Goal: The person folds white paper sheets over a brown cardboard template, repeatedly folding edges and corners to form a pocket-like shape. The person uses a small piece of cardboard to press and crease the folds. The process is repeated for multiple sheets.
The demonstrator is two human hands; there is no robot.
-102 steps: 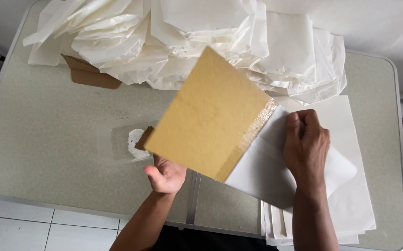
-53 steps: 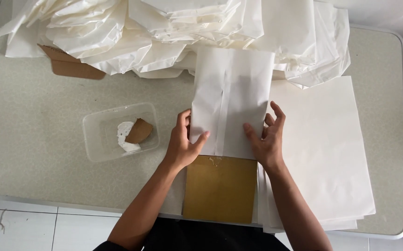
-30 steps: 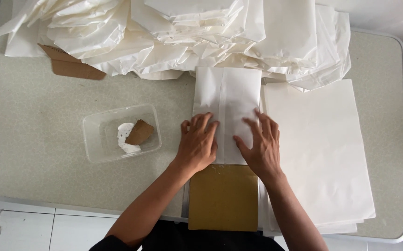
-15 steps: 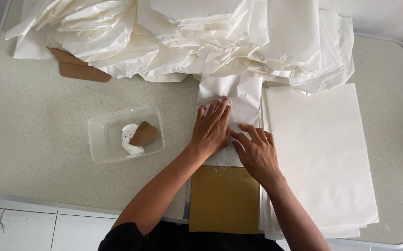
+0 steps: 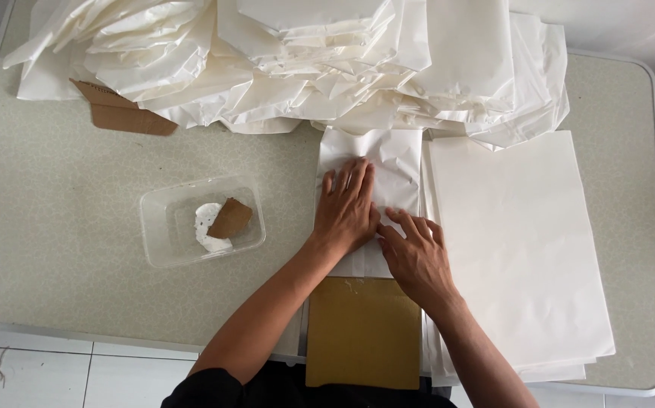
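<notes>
At the far left of the pale speckled table (image 5: 55, 227), a torn scrap of brown cardboard (image 5: 127, 113) lies half under the edge of a big heap of crumpled white paper (image 5: 305, 60) that fills the far side of the table. Nearer, a clear plastic tray (image 5: 201, 221) sits alone on the tabletop, well apart from the hands; it holds a white blob, probably paste, though the view is too small to be sure, and a small brown cardboard piece (image 5: 230, 218) resting on it.

In the middle lies a folded white paper sheet (image 5: 388, 155), its far end tucked just under the heap. The left hand (image 5: 349, 208) lies flat on it, palm down, fingers straight and close together, pointing away from the person. The right hand (image 5: 417, 255) rests just beside and slightly nearer, also palm down on the same paper, its fingers slightly spread and angled toward the left hand so the fingertips nearly touch it. A brown cardboard board (image 5: 364, 332) sticks out from under the near end of the folded paper, reaching the table's edge.

To the right, just beside the folded paper, sits a neat stack of flat white sheets (image 5: 524, 249).
</notes>
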